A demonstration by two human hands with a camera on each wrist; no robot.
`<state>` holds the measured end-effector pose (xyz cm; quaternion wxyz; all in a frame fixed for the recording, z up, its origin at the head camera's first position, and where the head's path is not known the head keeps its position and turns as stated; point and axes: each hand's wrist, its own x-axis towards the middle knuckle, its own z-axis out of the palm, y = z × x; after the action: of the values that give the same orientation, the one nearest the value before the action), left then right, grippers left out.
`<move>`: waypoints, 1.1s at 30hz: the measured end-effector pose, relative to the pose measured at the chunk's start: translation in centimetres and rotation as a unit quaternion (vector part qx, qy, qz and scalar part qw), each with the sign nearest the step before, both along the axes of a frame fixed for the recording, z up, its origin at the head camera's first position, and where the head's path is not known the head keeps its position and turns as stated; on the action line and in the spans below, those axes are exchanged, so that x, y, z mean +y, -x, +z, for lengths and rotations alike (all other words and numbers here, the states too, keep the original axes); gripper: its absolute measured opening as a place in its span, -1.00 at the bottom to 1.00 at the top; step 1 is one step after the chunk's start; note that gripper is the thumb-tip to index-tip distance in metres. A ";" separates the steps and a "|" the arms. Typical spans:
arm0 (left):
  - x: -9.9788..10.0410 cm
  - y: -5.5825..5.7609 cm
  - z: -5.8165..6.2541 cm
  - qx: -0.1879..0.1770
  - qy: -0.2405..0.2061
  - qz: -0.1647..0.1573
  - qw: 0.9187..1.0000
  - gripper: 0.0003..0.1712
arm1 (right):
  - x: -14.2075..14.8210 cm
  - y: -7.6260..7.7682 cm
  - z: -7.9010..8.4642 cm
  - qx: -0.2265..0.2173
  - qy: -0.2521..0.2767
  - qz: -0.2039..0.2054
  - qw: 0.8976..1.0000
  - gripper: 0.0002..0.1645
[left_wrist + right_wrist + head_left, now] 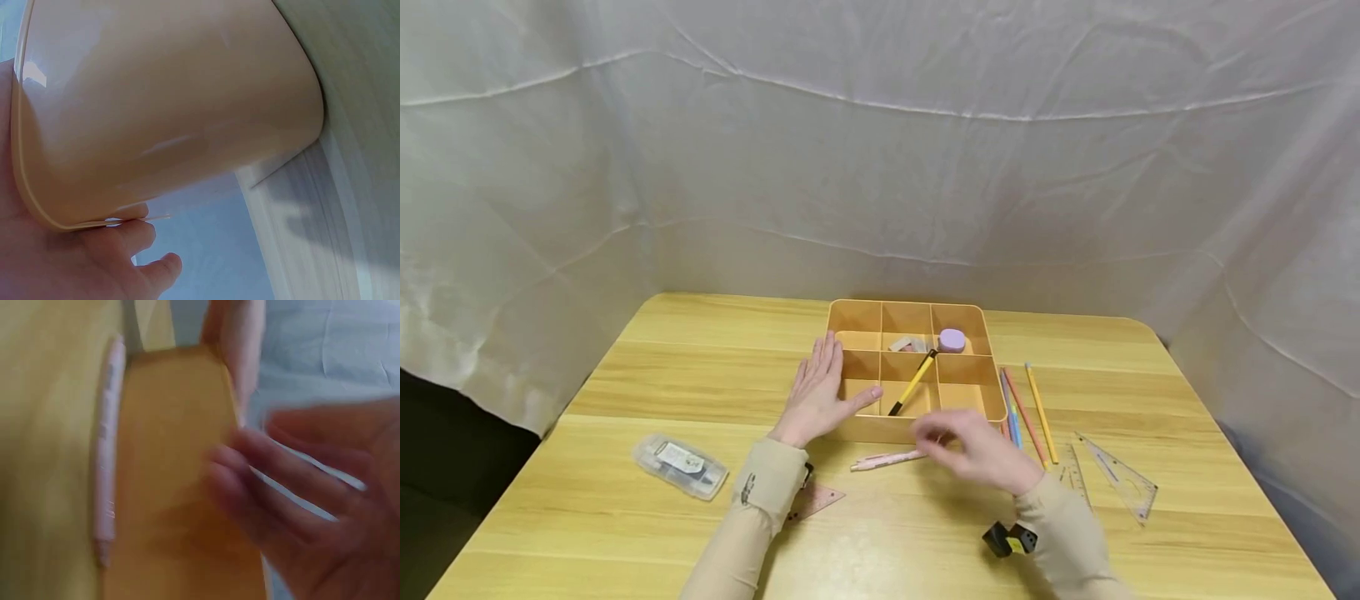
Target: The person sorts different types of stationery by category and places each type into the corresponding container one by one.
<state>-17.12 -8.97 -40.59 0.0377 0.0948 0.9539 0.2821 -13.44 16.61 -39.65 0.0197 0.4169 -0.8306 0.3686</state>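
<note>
An orange organizer box [868, 430] with several compartments sits on the table. My left hand [816, 400] rests on its left rim, fingers extended and thumb reaching over the front left compartment. My right hand [973, 450], blurred, hovers by the front wall with loosely bent fingers; I see nothing held in it. Just below that hand a pink pen [887, 460] lies along the box front; the right wrist view shows the same pen [107, 450]. A yellow-and-black pen [914, 383] leans in the front middle compartment. Small eraser-like pieces [907, 344] and a lilac rounded item [951, 340] occupy back compartments.
Right of the box lie colored pencils or pens [1026, 417], a yellow pencil [1042, 412], a clear ruler [1078, 475] and a clear set square [1122, 479]. A translucent case [681, 467] is at left. A pink triangle [820, 498] lies partly under the left forearm.
</note>
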 end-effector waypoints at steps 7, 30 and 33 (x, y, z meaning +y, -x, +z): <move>-0.1 0.0 -0.3 0.004 0.001 -0.004 1.000 0.26 | -0.5 -0.7 -1.7 -0.047 -0.150 -0.009 0.988 -0.73; -0.2 0.0 -0.1 0.004 0.002 -0.005 1.000 0.28 | -1.2 -0.2 -3.0 -0.023 -0.186 -0.072 0.980 -0.82; -0.2 0.0 0.0 0.003 0.003 -0.005 1.000 0.28 | -1.3 -0.1 -3.1 -0.019 -0.189 -0.082 0.978 -0.83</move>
<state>-17.10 -9.14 -40.64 0.0368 0.1000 0.9546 0.2783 -13.30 15.29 -42.73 -0.0450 0.3362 -0.9170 0.2097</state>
